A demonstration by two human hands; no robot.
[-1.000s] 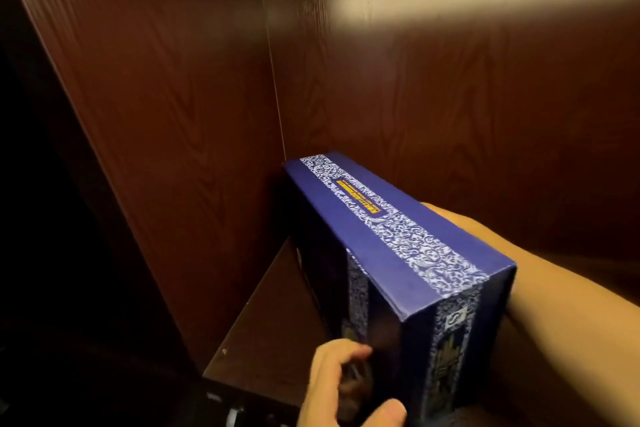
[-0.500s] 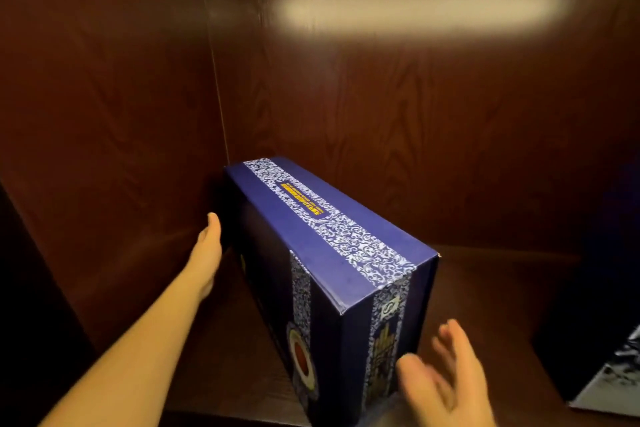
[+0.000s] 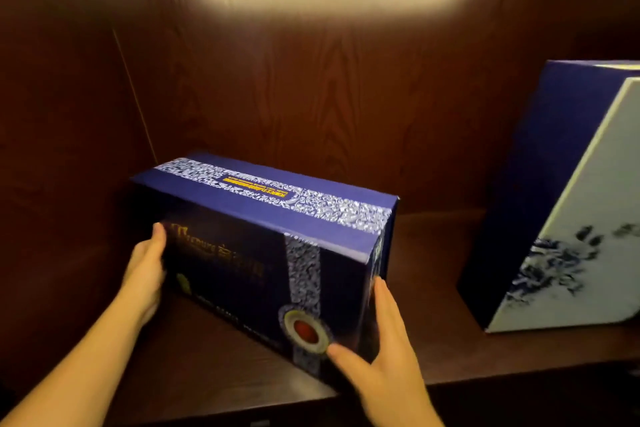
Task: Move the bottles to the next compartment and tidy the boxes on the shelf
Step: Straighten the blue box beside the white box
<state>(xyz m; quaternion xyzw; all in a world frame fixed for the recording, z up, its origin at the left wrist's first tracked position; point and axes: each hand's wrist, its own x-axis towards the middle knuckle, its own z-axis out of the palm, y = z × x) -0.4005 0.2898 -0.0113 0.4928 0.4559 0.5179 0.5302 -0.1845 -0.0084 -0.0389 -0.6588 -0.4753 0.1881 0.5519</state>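
Note:
A long dark blue box (image 3: 263, 246) with a white patterned band and a red round seal lies on the wooden shelf (image 3: 433, 340), turned at an angle. My left hand (image 3: 147, 265) presses flat against its left end. My right hand (image 3: 384, 350) cups its near right corner, thumb on the front face by the seal. Both hands grip the box between them. A second box (image 3: 568, 218), blue with a white face and blue ink pattern, stands leaning at the right. No bottles are in sight.
The dark wood back wall (image 3: 311, 97) and left side wall (image 3: 62, 149) close in the compartment. Bare shelf lies between the two boxes. The shelf's front edge (image 3: 519, 371) runs just in front of my right hand.
The long box has swung round so its long face points towards me. My left hand stays on its left end; my right hand has closed onto the near right corner. The view shifted right.

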